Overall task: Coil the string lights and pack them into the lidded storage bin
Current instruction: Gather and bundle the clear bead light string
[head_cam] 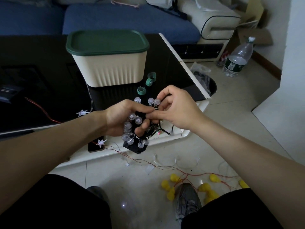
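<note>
My left hand (121, 119) grips a coiled bundle of string lights (132, 128) with clear round bulbs on dark wire, held above the table's near edge. A black battery box (134, 147) hangs under the bundle. My right hand (176, 109) pinches the wire next to two bulbs (153, 101) at the top of the coil. The cream storage bin (112, 70) stands on the black table behind, its dark green lid (107, 41) closed. Two green strap ties (151, 78) lie beside the bin.
Star-shaped lights (82, 112) on thin wire trail over the black table (41, 63). Yellow bulb lights (171, 187) on red wire lie on the tiled floor by my shoe. A phone (94, 147) sits on the table's white ledge. A bin bag and water bottle (237, 58) stand right.
</note>
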A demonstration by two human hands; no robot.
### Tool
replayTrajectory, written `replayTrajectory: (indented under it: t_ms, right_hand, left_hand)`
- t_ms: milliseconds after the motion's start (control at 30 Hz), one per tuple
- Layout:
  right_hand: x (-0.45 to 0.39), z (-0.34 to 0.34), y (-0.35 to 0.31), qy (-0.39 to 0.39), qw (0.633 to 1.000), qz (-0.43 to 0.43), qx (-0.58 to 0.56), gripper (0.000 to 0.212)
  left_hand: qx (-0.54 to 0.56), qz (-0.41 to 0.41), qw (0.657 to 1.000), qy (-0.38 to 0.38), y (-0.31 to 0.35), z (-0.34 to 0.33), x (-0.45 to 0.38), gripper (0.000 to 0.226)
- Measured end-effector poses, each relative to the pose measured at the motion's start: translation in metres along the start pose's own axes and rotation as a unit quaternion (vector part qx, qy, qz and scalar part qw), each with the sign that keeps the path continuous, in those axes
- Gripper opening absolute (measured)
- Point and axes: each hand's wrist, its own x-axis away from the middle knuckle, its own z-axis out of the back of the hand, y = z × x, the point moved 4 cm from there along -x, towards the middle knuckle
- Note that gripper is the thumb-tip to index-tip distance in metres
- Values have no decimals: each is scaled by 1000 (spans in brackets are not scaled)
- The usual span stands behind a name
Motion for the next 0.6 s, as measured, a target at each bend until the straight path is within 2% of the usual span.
replayTrajectory:
  t_ms: [67, 133, 300, 433, 533, 600]
  right_hand:
    - [0, 4, -2, 11, 1000, -6, -1, 59]
    - [0, 5, -4, 6, 1000, 6, 11, 51]
    - [-1, 2, -1, -33, 999, 13, 17, 38]
    - [0, 4, 9, -104, 994, -5, 33, 25]
    - [1, 12, 19, -123, 990, -23, 68, 18]
    - [4, 13, 23, -135, 989, -41, 46, 11]
  left_hand:
    - [8, -14, 1000, -24, 2, -2, 2, 39]
    - [-2, -19, 999, -41, 3, -3, 4, 39]
    - [-4, -37, 999, -11, 5, -2, 4, 48]
    - [46, -45, 995, 77, 3, 7, 0, 45]
    - [114, -89, 973, 178, 5, 23, -2, 40]
    - [140, -113, 956, 230, 7, 34, -3, 40]
